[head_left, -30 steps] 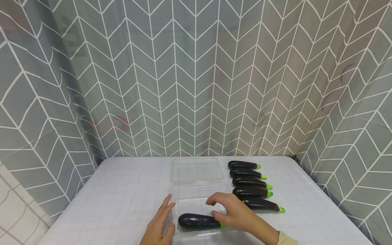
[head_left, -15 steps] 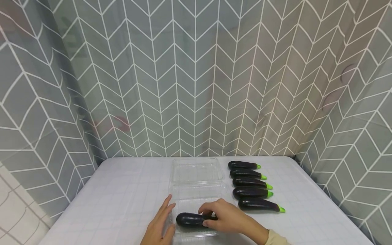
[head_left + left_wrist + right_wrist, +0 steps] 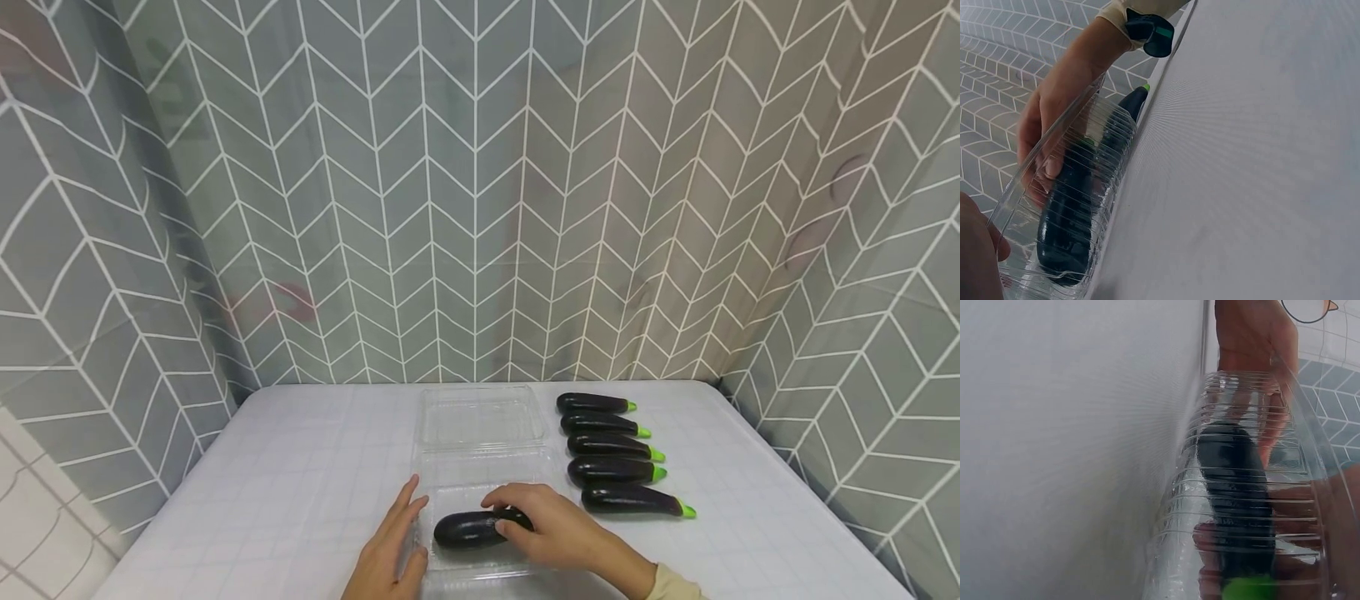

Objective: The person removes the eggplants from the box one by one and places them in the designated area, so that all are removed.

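Right hand is curling over the stem end of the eggplant you're setting into the near half of the clear clamshell tray, fingers wrapped on it, so you're gripping it while it's lying across the tray bottom. Your left hand is resting flat and relaxed against the tray's left edge, fingers straight, grasping nothing, just bracing.

Stuff I'd be watching for: that tray is looking thin and ribbed in the wrist views, so if you're dragging the eggplant sideways it's probably going to skate across the worktop or flex and pop out from under your left hand. The eggplant is also sitting a bit skewed, round end toward the left wall, which could be eating room inside the tray. The hinged lid half is lying open behind, and the five other eggplants are lined up just right of the tray, so a wide pull-back of your right arm could be knocking the nearest one rolling.
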A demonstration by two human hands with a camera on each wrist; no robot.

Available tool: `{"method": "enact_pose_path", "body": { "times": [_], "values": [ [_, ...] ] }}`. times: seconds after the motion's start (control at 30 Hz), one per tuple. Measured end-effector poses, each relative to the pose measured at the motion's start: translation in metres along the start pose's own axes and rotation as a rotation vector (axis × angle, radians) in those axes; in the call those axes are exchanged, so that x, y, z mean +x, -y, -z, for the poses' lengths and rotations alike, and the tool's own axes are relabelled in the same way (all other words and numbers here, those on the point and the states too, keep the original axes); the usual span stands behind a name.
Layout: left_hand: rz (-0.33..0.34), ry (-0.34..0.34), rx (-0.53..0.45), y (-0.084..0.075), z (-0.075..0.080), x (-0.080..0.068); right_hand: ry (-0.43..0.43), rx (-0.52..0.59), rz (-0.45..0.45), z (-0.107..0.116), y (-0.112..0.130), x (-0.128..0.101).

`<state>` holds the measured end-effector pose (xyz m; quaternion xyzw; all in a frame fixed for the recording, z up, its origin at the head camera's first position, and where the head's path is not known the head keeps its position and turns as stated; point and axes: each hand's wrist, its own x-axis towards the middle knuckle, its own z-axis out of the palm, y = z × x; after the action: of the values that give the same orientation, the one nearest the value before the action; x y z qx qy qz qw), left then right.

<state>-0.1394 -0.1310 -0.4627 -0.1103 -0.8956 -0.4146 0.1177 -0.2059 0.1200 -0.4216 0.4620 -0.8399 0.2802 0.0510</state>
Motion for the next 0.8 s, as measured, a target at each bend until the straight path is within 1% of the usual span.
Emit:
{"method": "enact_pose_path", "body": {
  "times": [0.13, 0.2, 0.27, 0.47, 0.53, 0.63, 0.7, 0.73, 0.77, 0.8],
  "values": [
    [-0.02, -0.022, 0.002, 0.0003, 0.0001, 0.0001, 0.0, 0.009, -0.009, -0.0018, -0.0002, 0.0005],
    [-0.048, -0.035, -0.009, 0.0012, 0.0, 0.0004, 0.002, 0.003, 0.002, -0.002, 0.0, 0.0005],
    [-0.06, -0.037, -0.005, 0.0018, 0.0, 0.0002, 0.009, -0.008, 0.022, -0.002, -0.0003, 0.0003],
    [-0.041, -0.025, -0.007, 0.0022, -0.0009, -0.0008, 0.039, -0.003, 0.058, -0.0028, -0.0006, -0.0002],
    [-0.078, -0.04, 0.01, 0.0036, -0.0015, -0.0003, 0.032, 0.001, 0.074, -0.0034, -0.0006, -0.0002],
    [-0.102, -0.07, 0.014, 0.0042, -0.0017, 0.0, 0.016, 0.004, 0.09, -0.0041, -0.0011, -0.0005],
    [-0.14, -0.09, 0.027, 0.0048, -0.0017, 0.0001, 0.015, 0.01, 0.087, -0.0039, -0.0011, -0.0006],
    [-0.128, -0.09, 0.024, 0.0041, -0.0015, -0.0002, 0.018, 0.011, 0.08, -0.0037, -0.0011, -0.0007],
    [-0.136, -0.099, 0.024, 0.0041, -0.0014, -0.0004, 0.023, 0.016, 0.071, -0.0034, -0.001, -0.0007],
    [-0.16, -0.11, 0.033, 0.0045, -0.0015, -0.0005, 0.031, 0.02, 0.061, -0.0031, -0.0008, -0.0007]
  ]
}}
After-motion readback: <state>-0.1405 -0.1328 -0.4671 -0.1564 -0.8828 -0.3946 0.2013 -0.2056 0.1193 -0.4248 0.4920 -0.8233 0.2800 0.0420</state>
